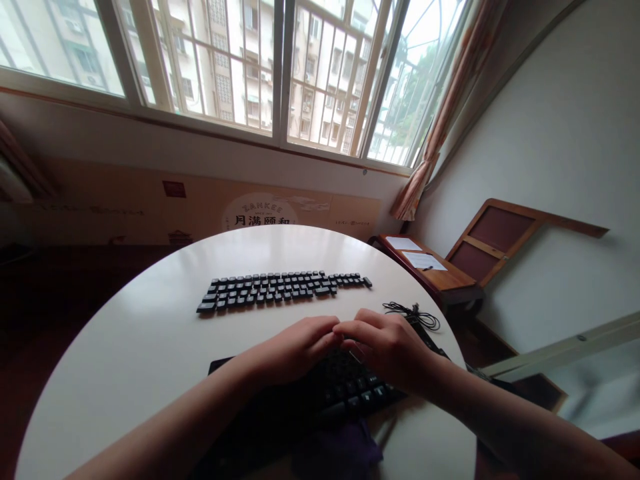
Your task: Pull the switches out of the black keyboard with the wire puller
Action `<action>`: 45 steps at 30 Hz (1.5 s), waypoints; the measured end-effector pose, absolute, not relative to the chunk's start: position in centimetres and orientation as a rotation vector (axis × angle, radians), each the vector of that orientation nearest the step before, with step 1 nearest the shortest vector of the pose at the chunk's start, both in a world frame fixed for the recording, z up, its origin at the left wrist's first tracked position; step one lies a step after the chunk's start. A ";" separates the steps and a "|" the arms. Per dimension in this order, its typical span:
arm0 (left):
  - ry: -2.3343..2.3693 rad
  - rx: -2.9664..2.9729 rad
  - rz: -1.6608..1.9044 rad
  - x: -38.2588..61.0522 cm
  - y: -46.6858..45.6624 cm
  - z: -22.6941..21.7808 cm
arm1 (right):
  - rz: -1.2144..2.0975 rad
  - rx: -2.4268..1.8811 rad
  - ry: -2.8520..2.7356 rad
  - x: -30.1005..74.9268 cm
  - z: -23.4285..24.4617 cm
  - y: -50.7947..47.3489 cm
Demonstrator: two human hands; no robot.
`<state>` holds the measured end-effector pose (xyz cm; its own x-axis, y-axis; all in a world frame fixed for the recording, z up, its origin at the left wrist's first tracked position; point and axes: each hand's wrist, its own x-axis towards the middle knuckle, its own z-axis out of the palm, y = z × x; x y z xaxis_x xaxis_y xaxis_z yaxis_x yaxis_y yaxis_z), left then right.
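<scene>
A black keyboard [367, 398] lies near me on the round white table, with keycaps showing on its lower right part. Over its far edge, my left hand [303, 343] and my right hand [387, 343] meet at the fingertips. The left hand's fingers are closed together, hiding whatever is in them. My right hand is closed in a pinch; a thin, shiny wire-like piece [355, 351] shows by its fingers, too small to name. Beyond the hands, loose black keycaps [270, 291] stand in rows laid out like a keyboard. My forearms cover much of the keyboard's left side.
A coiled black cable [417, 317] lies on the table [125, 360] at the right. A purple cloth [345, 448] is at the near edge. Past the table stands a wooden chair [450, 273] with papers [423, 260] and a pen on its seat. Windows are ahead.
</scene>
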<state>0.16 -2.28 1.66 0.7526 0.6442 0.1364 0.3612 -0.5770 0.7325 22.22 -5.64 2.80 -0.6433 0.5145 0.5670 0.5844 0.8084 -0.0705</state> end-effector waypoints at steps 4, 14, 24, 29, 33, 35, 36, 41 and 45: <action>0.614 2.154 0.575 0.2 -2.1 1.7 | -0.072 -0.819 -2.397 22.1 3.0 -5.4; 1.097 2.515 0.432 -0.2 -1.4 1.0 | 0.294 -1.321 -2.393 24.8 1.0 4.0; 0.973 2.701 0.326 -0.2 -1.6 0.9 | 0.380 -1.468 -2.354 25.8 -2.8 10.5; 0.931 2.745 0.336 -0.3 -1.6 0.9 | 0.342 -1.455 -2.346 25.2 -2.8 10.6; 0.903 2.761 0.369 -0.3 -1.6 0.8 | 0.300 -1.463 -2.332 25.1 -2.9 10.4; 0.887 2.763 0.396 -0.3 -1.6 0.8 | 0.279 -1.467 -2.322 25.1 -2.9 10.3; 0.884 2.765 0.402 -0.3 -1.6 0.8 | 0.269 -1.467 -2.319 25.1 -3.0 10.3; 0.904 2.769 0.360 -0.3 -1.6 1.0 | 0.185 -1.398 -2.315 24.8 -1.8 9.3; 0.887 2.760 0.350 -0.3 -1.5 0.9 | 0.041 -1.077 -2.163 26.2 1.6 5.9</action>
